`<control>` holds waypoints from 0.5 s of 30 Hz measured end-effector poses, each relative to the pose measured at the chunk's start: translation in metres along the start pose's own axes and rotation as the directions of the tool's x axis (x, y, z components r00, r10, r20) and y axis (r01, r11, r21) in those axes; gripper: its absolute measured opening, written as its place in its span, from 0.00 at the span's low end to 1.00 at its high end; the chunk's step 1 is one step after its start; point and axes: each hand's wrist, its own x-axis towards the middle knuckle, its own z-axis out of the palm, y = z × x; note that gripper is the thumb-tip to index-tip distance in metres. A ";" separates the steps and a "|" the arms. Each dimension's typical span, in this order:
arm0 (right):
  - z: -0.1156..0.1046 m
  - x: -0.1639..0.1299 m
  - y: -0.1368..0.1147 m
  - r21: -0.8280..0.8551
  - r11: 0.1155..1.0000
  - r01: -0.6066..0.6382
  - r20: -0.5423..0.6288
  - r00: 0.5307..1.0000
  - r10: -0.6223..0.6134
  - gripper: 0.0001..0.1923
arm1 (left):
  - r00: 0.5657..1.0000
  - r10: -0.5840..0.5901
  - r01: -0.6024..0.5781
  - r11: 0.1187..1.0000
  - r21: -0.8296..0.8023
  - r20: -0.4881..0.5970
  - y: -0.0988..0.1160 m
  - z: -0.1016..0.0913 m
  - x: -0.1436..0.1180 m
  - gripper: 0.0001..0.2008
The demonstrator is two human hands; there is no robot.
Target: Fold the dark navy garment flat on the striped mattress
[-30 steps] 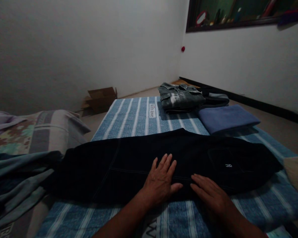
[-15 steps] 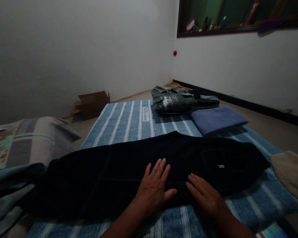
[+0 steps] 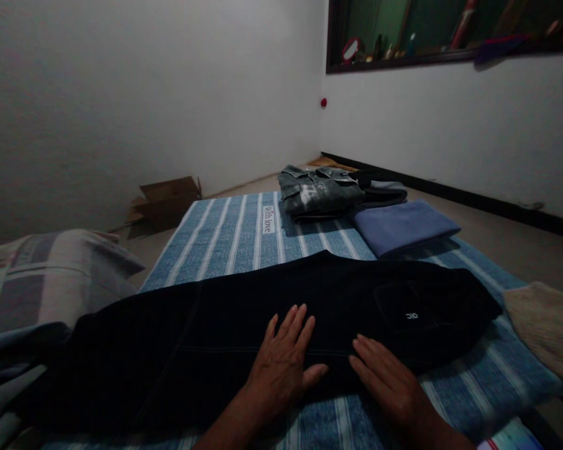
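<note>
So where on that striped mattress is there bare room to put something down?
The striped mattress is bare between the dark trousers and the folded denim jacket. Its far right corner is crowded with the jacket and blue cloth.

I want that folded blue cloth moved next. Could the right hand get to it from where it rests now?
Probably yes. The right hand lies flat on the dark trousers, and the blue cloth sits farther up the striped mat on the same side. Only the flat trousers lie between, though it may take a lean forward.
</note>
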 end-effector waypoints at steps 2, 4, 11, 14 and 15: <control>0.001 0.000 -0.001 0.008 1.000 -0.002 -0.016 1.000 0.002 0.18 | 1.000 0.003 -0.003 1.000 0.003 -0.008 -0.001 0.001 0.000 0.36; 0.003 -0.001 -0.003 0.017 1.000 -0.012 -0.029 1.000 0.012 0.18 | 1.000 0.001 -0.001 1.000 0.012 -0.007 -0.001 0.002 0.000 0.36; 0.001 0.000 0.000 0.011 1.000 -0.009 -0.021 1.000 0.009 0.18 | 1.000 0.006 -0.005 0.999 0.035 -0.011 -0.004 0.007 0.001 0.37; -0.001 -0.005 0.004 -0.027 0.999 -0.022 -0.007 1.000 0.022 0.19 | 1.000 0.007 -0.006 0.999 0.042 -0.019 -0.005 0.009 0.002 0.37; -0.001 -0.008 0.006 -0.043 0.998 -0.045 -0.009 0.999 0.044 0.19 | 1.000 0.008 -0.007 0.999 0.042 -0.025 -0.006 0.009 0.002 0.37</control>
